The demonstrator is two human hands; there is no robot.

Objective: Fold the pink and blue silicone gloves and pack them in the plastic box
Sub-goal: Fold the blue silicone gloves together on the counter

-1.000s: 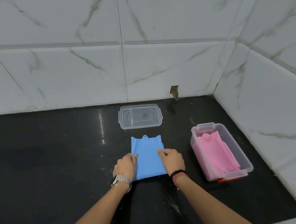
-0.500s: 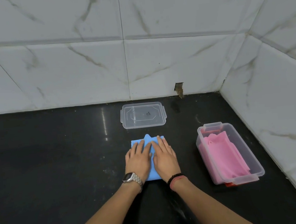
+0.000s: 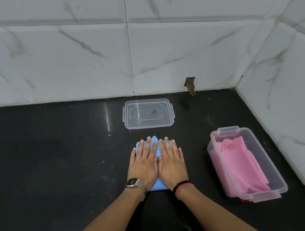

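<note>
Left hand (image 3: 144,166) flat, fingers spread, pressing the blue glove (image 3: 156,147) onto the dark counter (image 3: 50,173); right hand (image 3: 172,165) just beside it, flat too, gripping nothing. Best to bear down evenly so the crease sets. Lid (image 3: 147,113) lies beyond. At the right, plastic box (image 3: 276,183) holds the folded pink glove (image 3: 241,164).

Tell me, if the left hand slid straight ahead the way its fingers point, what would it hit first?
Probably the clear lid. The left hand lies flat on the blue glove, fingers aimed away toward the wall; only bare counter separates them, though exact alignment is uncertain.
</note>
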